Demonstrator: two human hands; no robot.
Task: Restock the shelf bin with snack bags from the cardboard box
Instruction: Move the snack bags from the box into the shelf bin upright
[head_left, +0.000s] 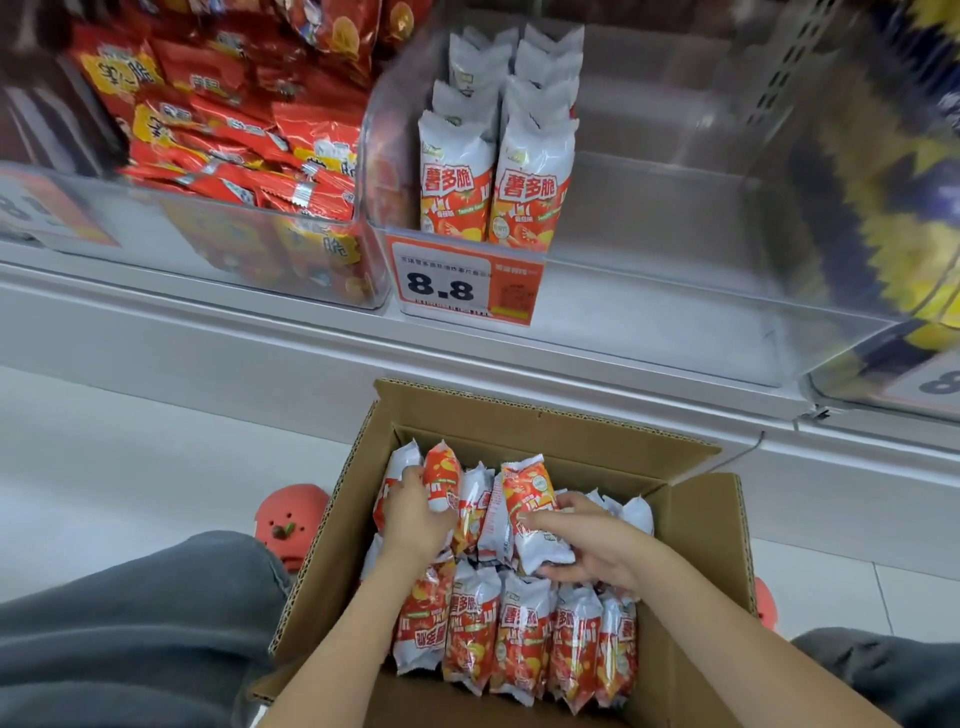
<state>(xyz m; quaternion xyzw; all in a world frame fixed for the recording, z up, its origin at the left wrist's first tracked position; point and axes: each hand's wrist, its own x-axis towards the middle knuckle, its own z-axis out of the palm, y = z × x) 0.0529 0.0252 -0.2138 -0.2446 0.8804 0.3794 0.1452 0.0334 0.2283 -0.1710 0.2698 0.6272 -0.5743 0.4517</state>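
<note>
An open cardboard box (691, 525) on the floor holds several white-and-orange snack bags (519, 634). My left hand (413, 514) grips an upright bag (441, 475) at the box's far left. My right hand (587, 545) holds another bag (532, 512) lifted a little above the others. Above, the clear shelf bin (649, 291) has two rows of the same bags (488, 156) standing at its left side; the bin's right part holds nothing.
A bin of red snack packets (234, 130) sits to the left, and yellow-and-blue packets (914, 208) to the right. A price tag reading 8.8 (462, 283) hangs on the bin's front. My knees flank the box; red slippers (291, 519) show on the white floor.
</note>
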